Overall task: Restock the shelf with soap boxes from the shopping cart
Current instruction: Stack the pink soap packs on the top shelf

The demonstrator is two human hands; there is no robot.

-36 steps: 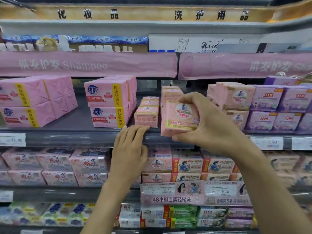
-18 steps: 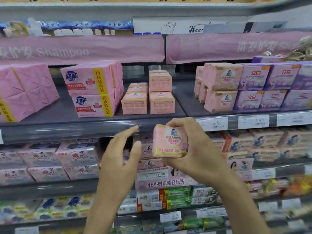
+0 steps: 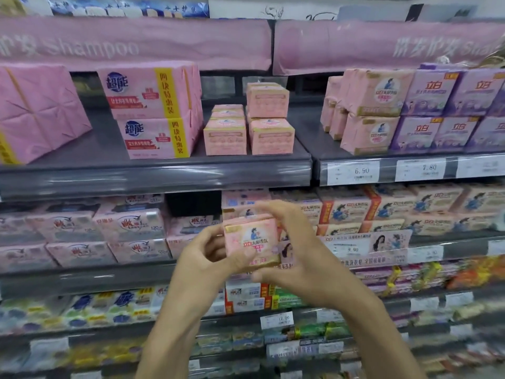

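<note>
A pink soap box (image 3: 252, 240) with a blue figure on its front hangs in front of the second shelf. My left hand (image 3: 203, 259) grips its left side, thumb on the lower front. My right hand (image 3: 296, 255) curls round its right side and top. On the upper dark shelf (image 3: 169, 170) stand small pink soap boxes (image 3: 248, 127) in short stacks. Behind the held box, the second shelf holds more pink boxes (image 3: 347, 209) of the same brand. The shopping cart is out of view.
Large pink multi-packs (image 3: 153, 110) stand left of the small stacks. Pink and purple packs (image 3: 410, 108) fill the upper shelf at the right. Price tags (image 3: 354, 172) line the shelf edges. A dark gap (image 3: 192, 203) shows on the second shelf.
The held box came down from the upper shelf level to in front of the second shelf. My left hand, open before, now grips the box's left side. The view tilted down.
</note>
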